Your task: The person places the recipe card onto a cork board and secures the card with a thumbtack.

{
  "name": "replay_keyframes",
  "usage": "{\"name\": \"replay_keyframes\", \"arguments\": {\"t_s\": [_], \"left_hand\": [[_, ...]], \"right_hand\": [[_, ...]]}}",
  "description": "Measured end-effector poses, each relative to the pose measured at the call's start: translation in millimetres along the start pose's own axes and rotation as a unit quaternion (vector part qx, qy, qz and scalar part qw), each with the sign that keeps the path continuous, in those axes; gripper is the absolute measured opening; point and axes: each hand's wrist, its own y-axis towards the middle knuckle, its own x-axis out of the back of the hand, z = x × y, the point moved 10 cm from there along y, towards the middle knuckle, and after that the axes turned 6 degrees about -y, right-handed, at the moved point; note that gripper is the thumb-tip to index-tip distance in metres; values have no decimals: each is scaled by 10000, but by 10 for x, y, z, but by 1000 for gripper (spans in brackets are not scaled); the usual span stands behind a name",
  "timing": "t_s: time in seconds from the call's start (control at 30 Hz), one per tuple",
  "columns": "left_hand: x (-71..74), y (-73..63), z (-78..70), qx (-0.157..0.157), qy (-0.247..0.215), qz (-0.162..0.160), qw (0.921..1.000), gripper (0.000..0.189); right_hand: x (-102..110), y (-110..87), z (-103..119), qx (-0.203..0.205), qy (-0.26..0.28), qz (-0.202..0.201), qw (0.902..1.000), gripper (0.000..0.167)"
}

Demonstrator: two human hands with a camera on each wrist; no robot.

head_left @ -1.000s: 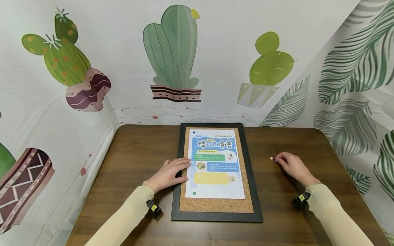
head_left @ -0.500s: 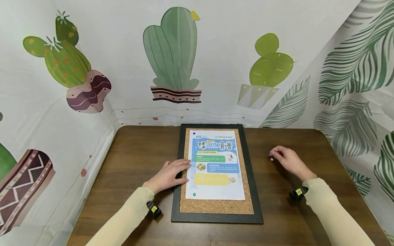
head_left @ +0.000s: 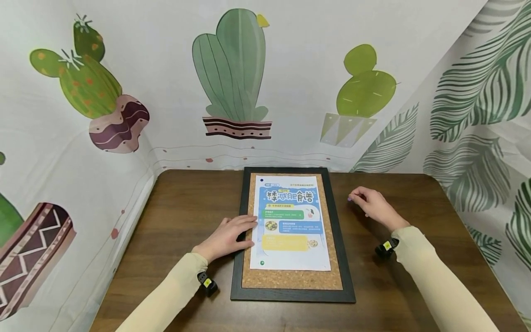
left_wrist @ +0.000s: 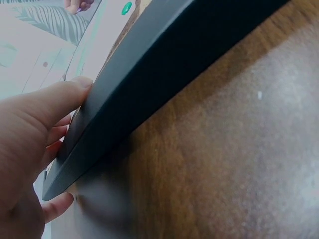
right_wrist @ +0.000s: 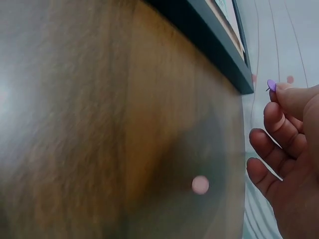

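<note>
The left hand lies with relaxed fingers across the near side of the framed corkboard, onto the paper, likely steadying both. Beyond and nearer than its fingertips, a blue tack and green tack seem to fix that edge. Between the hands, the paper's other edge shows no tack. The right hand pinches a purple tack, pin free of the fingers, presumably avoiding a prick; below it, a pink disc sits on the counter.

- White walls at back and left, printed with green cacti in patterned pots
- Striped leaves printed at right
- Reddish dots low down
- Brown wood table, far corners rounded
- Pale glare on its top
</note>
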Motion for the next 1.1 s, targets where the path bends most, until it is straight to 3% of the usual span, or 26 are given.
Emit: {"name": "replay_keyframes", "arguments": {"t_s": [1.1], "left_hand": [[8, -1, -11, 41, 82, 0, 10000, 61]], "right_hand": [[-273, 722, 356, 236, -74, -160, 9996, 19]]}}
